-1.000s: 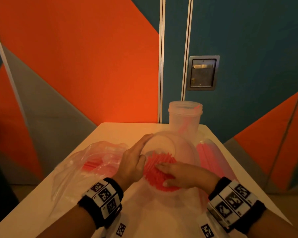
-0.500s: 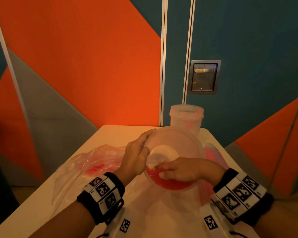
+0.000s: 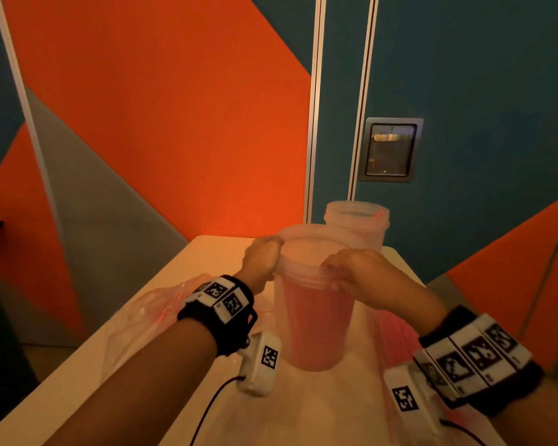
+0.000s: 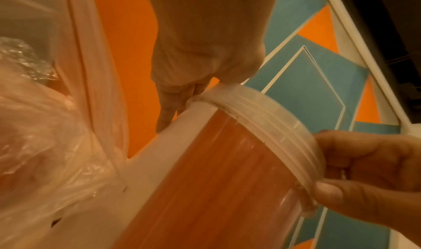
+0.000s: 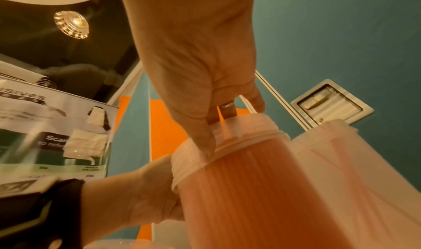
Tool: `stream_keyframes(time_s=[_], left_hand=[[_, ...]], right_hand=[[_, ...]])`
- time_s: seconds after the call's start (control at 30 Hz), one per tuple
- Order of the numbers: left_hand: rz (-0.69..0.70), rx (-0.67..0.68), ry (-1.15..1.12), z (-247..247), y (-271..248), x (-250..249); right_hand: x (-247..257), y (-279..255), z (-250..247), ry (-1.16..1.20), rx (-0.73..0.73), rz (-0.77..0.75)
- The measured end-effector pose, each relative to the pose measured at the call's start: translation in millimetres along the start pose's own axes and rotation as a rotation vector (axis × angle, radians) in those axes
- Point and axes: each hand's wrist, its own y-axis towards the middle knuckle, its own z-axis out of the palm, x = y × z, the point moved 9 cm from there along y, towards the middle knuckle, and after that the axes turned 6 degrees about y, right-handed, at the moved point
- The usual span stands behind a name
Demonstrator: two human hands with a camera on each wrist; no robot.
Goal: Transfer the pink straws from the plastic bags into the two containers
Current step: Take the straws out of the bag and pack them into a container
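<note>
The near clear container (image 3: 314, 320) stands upright mid-table, packed with pink straws (image 3: 316, 329). My left hand (image 3: 273, 252) grips its threaded rim on the left. My right hand (image 3: 332, 272) pinches the rim on the near right, thumb outside. In the left wrist view the container (image 4: 227, 181) is seen from the side, with the right hand's fingers (image 4: 355, 164) curled on the rim. In the right wrist view my thumb lies on the rim (image 5: 227, 145) while the left hand (image 5: 148, 190) holds the neck. The second container (image 3: 356, 226) stands behind, holding a few straws.
A crumpled plastic bag (image 3: 145, 317) with a few pink straws lies on the left of the white table (image 3: 213, 252). Another bag of straws (image 3: 397, 336) lies to the right of the container. The orange and blue wall stands just past the table's far edge.
The near container was tipped with its mouth toward me while my right hand pressed on the straw ends. It has been stood upright, and both hands now hold its rim.
</note>
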Motion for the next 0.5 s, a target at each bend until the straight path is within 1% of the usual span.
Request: stream_keyframes(time_s=[0.1, 0.17, 0.23, 0.27, 0.33, 0.37, 0.43, 0.47, 0.5], left_hand=[[-0.027, 0.053, 0.004, 5.0, 2.8, 6.9], [-0.014, 0.057, 0.033, 3.1, 1.6, 7.6], [0.004, 0.077, 0.055, 0.8, -7.9, 4.3], [0.029, 0.07, 0.074, -3.4, -14.7, 0.8], [0.123, 0.002, 0.103, -21.1, -33.8, -10.0], [0.173, -0.032, 0.108, -32.6, -46.8, -13.8], [0.233, -0.03, 0.183, -50.8, -74.6, -9.9], [0.251, 0.001, 0.28, -56.1, -89.3, -3.1], [0.259, 0.042, 0.413, -58.6, -102.6, 8.3]], right_hand=[[-4.8, 3.4, 0.7, 0.112, -0.018, 0.007], [-3.7, 4.3, 3.4, 0.125, -0.007, 0.006], [-2.8, 1.7, 2.5, 0.116, -0.027, 0.031], [-1.6, -0.9, 0.7, 0.108, -0.051, 0.048], [8.3, -11.5, -6.9, 0.106, -0.134, 0.055], [18.2, -18.5, -12.4, 0.118, -0.214, 0.031], [45.4, -32.6, -22.6, 0.186, -0.401, -0.08], [59.5, -36.7, -21.1, 0.222, -0.447, -0.142], [73.7, -36.0, -11.4, 0.254, -0.412, -0.186]])
